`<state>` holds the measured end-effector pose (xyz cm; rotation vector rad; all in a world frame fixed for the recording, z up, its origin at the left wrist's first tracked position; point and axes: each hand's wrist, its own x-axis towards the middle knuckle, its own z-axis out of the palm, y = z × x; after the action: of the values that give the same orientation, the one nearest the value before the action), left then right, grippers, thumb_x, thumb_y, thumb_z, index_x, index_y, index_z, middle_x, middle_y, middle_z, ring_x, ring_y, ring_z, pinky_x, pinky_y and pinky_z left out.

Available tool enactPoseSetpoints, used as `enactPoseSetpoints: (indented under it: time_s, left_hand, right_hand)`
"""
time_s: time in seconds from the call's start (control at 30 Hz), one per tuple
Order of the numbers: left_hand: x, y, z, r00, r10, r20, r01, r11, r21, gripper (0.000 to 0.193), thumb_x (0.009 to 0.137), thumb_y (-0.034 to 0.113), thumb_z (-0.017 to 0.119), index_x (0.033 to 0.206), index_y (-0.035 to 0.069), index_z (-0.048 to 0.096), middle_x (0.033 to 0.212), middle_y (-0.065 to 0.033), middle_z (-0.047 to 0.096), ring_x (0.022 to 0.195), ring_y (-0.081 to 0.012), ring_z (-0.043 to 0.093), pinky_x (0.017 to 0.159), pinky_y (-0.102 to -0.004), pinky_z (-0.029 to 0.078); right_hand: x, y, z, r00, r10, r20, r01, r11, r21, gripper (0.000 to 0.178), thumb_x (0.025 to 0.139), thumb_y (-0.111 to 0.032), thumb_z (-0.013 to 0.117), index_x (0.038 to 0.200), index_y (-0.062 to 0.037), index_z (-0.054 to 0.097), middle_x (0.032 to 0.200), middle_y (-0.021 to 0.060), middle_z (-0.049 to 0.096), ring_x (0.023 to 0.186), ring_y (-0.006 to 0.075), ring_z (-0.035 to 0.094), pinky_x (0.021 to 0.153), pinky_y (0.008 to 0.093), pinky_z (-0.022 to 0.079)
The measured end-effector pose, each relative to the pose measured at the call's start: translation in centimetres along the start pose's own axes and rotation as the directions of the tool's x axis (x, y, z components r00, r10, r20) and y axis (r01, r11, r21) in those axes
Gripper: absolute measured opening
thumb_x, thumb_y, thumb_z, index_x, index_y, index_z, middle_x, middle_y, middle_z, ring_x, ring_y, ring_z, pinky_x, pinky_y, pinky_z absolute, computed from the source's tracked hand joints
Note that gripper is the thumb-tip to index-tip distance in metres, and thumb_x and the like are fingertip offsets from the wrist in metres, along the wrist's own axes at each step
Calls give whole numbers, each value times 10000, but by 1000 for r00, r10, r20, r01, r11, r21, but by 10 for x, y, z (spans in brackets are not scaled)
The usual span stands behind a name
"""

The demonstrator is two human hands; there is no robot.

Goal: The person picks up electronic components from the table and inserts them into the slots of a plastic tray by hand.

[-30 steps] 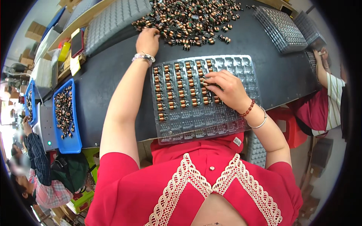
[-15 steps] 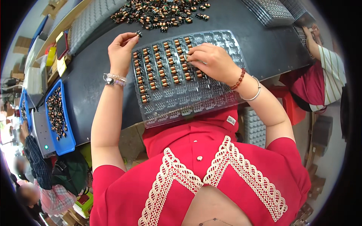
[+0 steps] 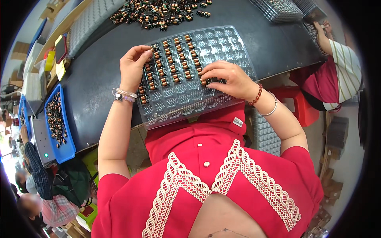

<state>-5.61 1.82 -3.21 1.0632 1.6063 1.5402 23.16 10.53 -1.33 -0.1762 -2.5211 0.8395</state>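
A clear plastic tray [image 3: 180,115] with moulded pockets lies in front of me, overhanging the table's near edge. Several columns of its left part hold small copper-wound coils [image 3: 172,68] with black ends. At the tray's far left corner, my left hand [image 3: 134,68] pinches a small coil [image 3: 154,47] between thumb and forefinger; the fingertips partly cover it. My right hand [image 3: 232,80] is over the middle of the tray, its thumb and fingers closed around a coil [image 3: 204,82] at the near end of a filled column. Pockets to the right hold no coils.
A heap of loose coils [image 3: 158,14] lies on the dark table [image 3: 99,71] beyond the tray. Stacked clear trays [image 3: 278,10] stand far right, near another person's arm [image 3: 323,39]. At left is a blue bin [image 3: 67,148] of parts; a red stool [image 3: 303,107] is at right.
My left hand has come down and right to the tray's far left corner with its coil. My right hand has shifted slightly nearer along the tray, and the view has shifted a little.
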Motion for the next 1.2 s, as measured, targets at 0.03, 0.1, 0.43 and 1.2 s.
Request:
enactPoseSetpoints:
  time_s: [0.03,0.1,0.43,1.2]
  left_hand:
    - [0,-1,0,1000,1,-4,-1,1000,4,139,854,54,661,984,3,659,889,-15,675,799,-69,609,717,-207,497]
    - [0,-3,0,1000,-4,-9,4,1000,5,142,853,53,662,985,1,658,892,-16,676,808,-70,612,722,-207,498]
    - [2,-4,2,999,27,-20,-28,997,-76,148,846,11,658,993,-2,656,973,-26,666,867,-75,619,763,-206,503]
    - [-30,27,-13,958,253,137,-273,950,151,139,803,19,673,942,26,664,940,-40,674,848,-142,610,767,-279,487]
  right_hand:
    - [-1,0,0,1000,30,-4,-30,999,17,206,721,-40,727,923,-67,690,976,50,658,877,212,615,742,315,512]
    - [-2,0,0,998,64,-2,-64,997,36,227,724,-44,728,947,-69,689,971,55,647,868,216,619,731,313,515]
    - [8,-18,-5,950,-235,208,311,796,-519,148,709,-81,618,840,-15,638,936,45,621,765,161,606,622,262,502]
    - [87,90,-45,978,164,-132,-199,922,-332,246,842,-64,624,1087,-72,649,1032,88,676,923,241,650,777,332,514]
